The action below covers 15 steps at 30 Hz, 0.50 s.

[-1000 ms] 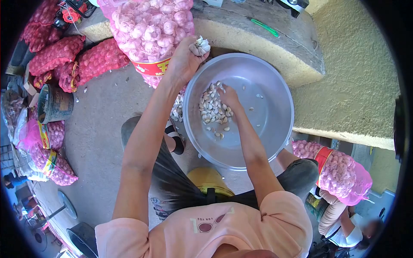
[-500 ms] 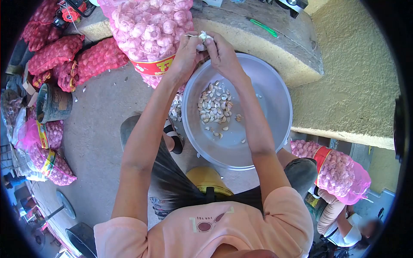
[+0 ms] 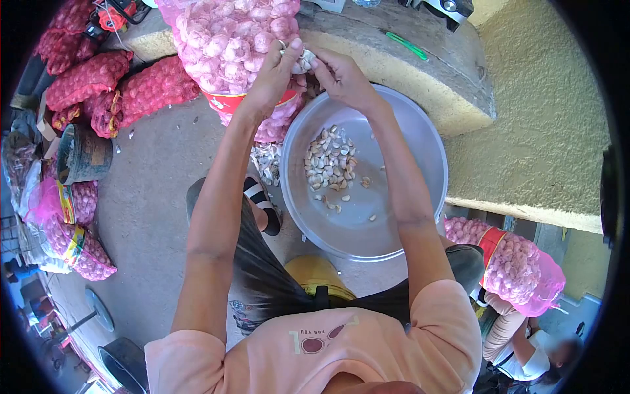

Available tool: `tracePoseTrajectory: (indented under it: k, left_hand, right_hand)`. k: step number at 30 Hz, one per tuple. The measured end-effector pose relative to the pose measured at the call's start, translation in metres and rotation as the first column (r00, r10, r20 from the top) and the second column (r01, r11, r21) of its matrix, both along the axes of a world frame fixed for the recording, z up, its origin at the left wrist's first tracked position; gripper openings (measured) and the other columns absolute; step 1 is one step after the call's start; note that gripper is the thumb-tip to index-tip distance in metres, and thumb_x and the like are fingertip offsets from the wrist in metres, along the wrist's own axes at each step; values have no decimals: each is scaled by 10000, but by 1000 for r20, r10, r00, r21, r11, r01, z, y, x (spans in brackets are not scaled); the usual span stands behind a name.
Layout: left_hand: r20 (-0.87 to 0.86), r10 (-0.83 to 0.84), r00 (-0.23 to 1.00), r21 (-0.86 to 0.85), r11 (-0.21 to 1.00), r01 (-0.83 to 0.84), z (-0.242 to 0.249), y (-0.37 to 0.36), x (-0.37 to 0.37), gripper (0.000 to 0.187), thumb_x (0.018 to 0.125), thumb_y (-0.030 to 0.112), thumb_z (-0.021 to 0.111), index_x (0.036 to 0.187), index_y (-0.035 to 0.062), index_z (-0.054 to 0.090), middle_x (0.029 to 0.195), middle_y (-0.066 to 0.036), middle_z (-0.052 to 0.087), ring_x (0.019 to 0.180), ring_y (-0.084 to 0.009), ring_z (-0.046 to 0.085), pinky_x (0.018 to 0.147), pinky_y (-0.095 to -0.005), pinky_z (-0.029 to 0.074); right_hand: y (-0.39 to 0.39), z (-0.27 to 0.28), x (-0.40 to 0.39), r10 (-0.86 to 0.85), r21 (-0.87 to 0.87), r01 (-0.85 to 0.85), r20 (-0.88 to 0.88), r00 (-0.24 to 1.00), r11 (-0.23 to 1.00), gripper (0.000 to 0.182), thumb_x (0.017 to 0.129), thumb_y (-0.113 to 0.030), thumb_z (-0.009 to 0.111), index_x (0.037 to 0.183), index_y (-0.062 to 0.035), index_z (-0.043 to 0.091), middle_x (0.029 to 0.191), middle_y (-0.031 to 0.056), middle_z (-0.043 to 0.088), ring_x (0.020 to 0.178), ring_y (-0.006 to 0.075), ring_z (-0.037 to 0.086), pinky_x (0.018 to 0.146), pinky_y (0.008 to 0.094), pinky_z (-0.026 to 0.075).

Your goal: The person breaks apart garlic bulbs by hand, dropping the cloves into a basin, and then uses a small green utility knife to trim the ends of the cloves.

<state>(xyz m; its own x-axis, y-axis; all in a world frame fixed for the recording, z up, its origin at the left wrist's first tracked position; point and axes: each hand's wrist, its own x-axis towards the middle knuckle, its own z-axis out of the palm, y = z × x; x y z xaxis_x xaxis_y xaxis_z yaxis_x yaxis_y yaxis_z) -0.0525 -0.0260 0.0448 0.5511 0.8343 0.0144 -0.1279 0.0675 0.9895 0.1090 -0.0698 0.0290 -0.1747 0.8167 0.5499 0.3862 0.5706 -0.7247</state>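
My left hand [image 3: 274, 77] and my right hand [image 3: 342, 79] meet at the far rim of a wide silvery basin [image 3: 364, 240]. Between their fingertips is a garlic bulb [image 3: 304, 62], partly broken open into pale cloves. Both hands are closed on it, thumbs pressed against the cloves; some fingers are hidden. Below them, loose garlic cloves [image 3: 330, 161] lie in a heap on the basin's left side, with a few scattered apart. Just beyond my left hand stands a large pink mesh sack of garlic bulbs [image 3: 230, 46].
Garlic skins [image 3: 267, 162] lie on the floor left of the basin. A green cutter [image 3: 407, 46] rests on the concrete ledge [image 3: 453, 82]. Red mesh sacks [image 3: 157, 88] and a dark bucket [image 3: 85, 154] stand at left. Another person [image 3: 525, 351] sits at lower right beside a garlic sack [image 3: 515, 266].
My hands have shifted slightly, and my left thumb now lies higher along the bulb. The garlic between my fingers looks more spread apart into cloves. The view has moved a little.
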Motion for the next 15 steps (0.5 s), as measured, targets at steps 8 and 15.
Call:
tracePoseTrajectory:
  k: [8,15]
  left_hand:
    - [-144,21,989,141,990,0,7,2,-7,343,957,414,487,958,78,418,763,-21,539,587,-65,492,539,-217,444]
    - [48,-29,998,-15,999,29,-8,12,-2,313,955,390,502,981,94,405,778,-9,519,631,-69,506,546,-221,447]
  right_hand:
    - [3,20,-1,44,-90,-24,232,972,996,212,876,-43,462,1078,4,501,730,135,509,645,189,490,623,311,431]
    - [21,-1,-4,7,-123,9,129,992,992,250,865,-91,444,1090,13,417,637,175,480,549,245,511,546,365,428]
